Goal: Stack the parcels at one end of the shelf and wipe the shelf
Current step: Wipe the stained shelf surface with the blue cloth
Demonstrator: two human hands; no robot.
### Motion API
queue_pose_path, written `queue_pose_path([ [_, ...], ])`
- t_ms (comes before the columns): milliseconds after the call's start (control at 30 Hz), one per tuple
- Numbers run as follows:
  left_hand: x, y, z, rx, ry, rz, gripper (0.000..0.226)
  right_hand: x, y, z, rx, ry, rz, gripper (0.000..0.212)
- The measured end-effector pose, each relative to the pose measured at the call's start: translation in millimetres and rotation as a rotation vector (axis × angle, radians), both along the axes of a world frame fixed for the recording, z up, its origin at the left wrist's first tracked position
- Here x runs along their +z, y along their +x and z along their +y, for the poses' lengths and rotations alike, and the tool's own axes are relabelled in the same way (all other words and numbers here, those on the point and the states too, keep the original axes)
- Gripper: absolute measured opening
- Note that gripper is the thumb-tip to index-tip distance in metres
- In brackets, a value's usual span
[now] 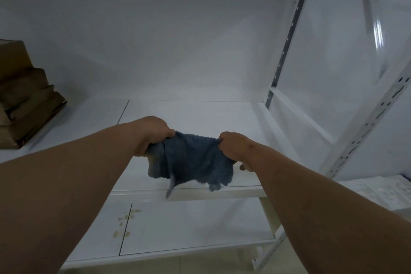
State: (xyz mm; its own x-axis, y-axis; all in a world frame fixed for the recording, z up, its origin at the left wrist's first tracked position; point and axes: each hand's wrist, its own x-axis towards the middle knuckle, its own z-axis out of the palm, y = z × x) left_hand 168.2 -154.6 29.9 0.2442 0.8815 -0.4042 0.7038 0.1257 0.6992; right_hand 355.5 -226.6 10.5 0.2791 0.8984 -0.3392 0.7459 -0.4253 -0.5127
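A blue-grey fluffy cloth (193, 160) hangs stretched between both hands above the front of the white shelf (200, 115). My left hand (153, 133) grips its left top corner. My right hand (233, 147) pinches its right top corner. The cloth's lower edge droops over the shelf's front lip. Several brown parcels (24, 100) sit stacked at the shelf's far left end, partly cut off by the frame edge.
A lower white shelf (189, 229) shows below, with yellowish stains (125, 221) near a panel seam. White perforated uprights (364, 122) stand at the right. Another shelf board runs overhead. A white wall closes the back.
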Motion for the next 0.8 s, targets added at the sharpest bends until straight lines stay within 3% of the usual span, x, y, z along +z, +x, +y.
queue_pose_path([
  [167, 6, 31, -13, 0.027, -0.181, -0.244, 0.022, 12, -11, 1, -0.21, -0.041, 0.478, 0.021],
  [400, 24, 42, -19, -0.126, -0.281, -0.429, 0.023, 22, -4, 0, -0.224, 0.039, 0.857, 0.032],
  [633, 15, 39, -9, -0.135, -0.159, -0.358, 0.016, 23, -3, 3, -0.133, 0.044, 0.794, 0.029],
  [800, 0, 32, 8, -0.175, 0.027, -0.238, 0.056, 23, -1, 4, -0.022, 0.014, 0.661, 0.039],
])
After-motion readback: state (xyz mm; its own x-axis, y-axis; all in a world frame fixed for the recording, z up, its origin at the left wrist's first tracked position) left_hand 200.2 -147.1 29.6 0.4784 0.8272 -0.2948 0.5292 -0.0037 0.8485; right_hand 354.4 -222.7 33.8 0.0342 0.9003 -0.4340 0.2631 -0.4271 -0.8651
